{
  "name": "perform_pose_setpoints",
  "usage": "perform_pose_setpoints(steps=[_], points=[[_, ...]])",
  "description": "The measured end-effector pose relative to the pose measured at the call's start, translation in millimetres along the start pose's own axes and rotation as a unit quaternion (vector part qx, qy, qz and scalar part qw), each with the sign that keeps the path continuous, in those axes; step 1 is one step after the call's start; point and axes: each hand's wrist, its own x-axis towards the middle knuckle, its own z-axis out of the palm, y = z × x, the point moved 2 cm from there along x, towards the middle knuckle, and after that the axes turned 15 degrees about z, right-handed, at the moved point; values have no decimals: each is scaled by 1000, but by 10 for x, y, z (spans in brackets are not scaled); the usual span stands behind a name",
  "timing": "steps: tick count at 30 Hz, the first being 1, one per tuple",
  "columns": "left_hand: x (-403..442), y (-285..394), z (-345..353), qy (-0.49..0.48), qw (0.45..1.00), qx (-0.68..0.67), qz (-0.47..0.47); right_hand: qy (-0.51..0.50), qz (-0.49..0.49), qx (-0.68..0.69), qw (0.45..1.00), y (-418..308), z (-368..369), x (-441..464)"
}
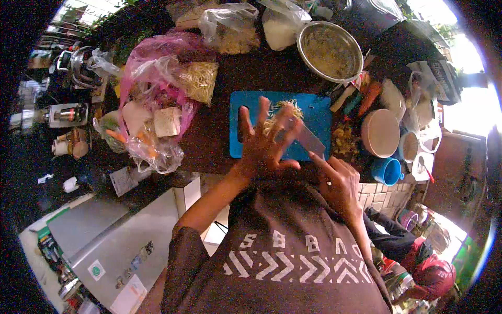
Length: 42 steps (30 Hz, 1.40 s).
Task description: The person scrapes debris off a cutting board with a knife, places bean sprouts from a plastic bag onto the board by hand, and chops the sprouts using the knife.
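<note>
Two hands appear over a blue cutting board (320, 108), which lies on a dark surface (277, 70). The left hand (264, 144) is spread wide above the board; whether it touches anything cannot be told. The right hand (339, 180) grips a knife (310, 141), blade beside pale strips (291, 109) heaped on the board. Beyond, to the right, stands a metal bowl (330, 54); a pink bag (149, 51) lies left.

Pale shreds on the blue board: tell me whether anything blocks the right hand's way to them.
Yes: the left hand is spread over part of the pale shreds; the right hand holds a knife, its blade toward them.
</note>
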Motion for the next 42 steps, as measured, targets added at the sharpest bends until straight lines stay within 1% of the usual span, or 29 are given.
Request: perform_pose_setpoints(steps=[2,3,4,6,7,10,12,14,15,16,18,19,21,22,23,24,26,27,29,30,31,32,33,35,36,38,40,41,42], points=[[-80,244,30,-147,979,21,139,63,-85,-27,994,-97,16,55],[-105,230,108,-146,976,48,154,95,-112,-2,989,-180,-12,83],[-136,179,125,-146,976,53,153,97,-116,0,988,-181,-9,92],[-147,26,131,-139,985,30,93,98,-107,-9,989,-126,-24,74],[-127,-73,130,-152,985,41,66,98,-108,-9,989,-96,-43,72],[-138,-333,138,-140,987,72,43,97,-130,6,987,-48,-97,59],[-144,-420,138,-151,983,91,42,99,-131,-13,986,-34,-127,54],[-130,-506,93,-159,981,113,8,82,-127,-17,988,61,-138,41],[-105,-535,69,-111,990,92,7,64,-123,-19,990,112,-129,40],[-95,-547,41,-109,990,90,10,67,-120,-20,990,156,-109,49],[-68,-531,-29,-122,986,110,-10,62,-59,-14,996,280,-29,87],[-44,-508,-35,-81,991,109,-7,67,-54,-17,996,309,15,124],[-97,-521,-48,-80,991,107,-6,49,10,42,998,303,140,289],[-128,-534,-36,-84,990,110,-12,56,17,40,997,259,190,399],[-143,-544,-5,-42,992,119,-14,68,2,40,997,180,241,552],[-141,-543,24,-40,993,114,-7,78,-13,40,996,127,300,730],[-139,-559,23,24,993,99,-64,161,-114,57,979,140,520,1138],[-132,-545,-19,33,991,98,-89,173,-121,53,976,64,542,1313],[-210,-577,-17,42,991,102,-79,191,-127,47,972,-16,624,1689],[-253,-589,-28,48,990,109,-79,203,-127,-9,971,19,734,1899],[-241,-574,-97,19,991,99,-92,212,-129,-66,966,80,811,2013],[-284,-579,-117,23,991,98,-89,216,-128,-69,965,130,854,2037],[-337,-605,-123,34,989,99,-103,266,-137,-73,951,159,873,2041],[-423,-609,-195,38,986,89,-139,281,-136,-45,949,46,624,1836],[-464,-592,-235,41,985,88,-140,281,-138,-47,948,34,513,1675],[-543,-563,-268,33,984,71,-158,225,-67,-35,971,182,357,1440],[-565,-537,-224,44,982,69,-169,237,2,-76,969,380,235,1322],[-530,-507,-227,53,981,70,-172,263,23,-105,959,480,166,1319],[-502,-481,-230,61,980,73,-174,248,59,-124,959,546,65,1323]])
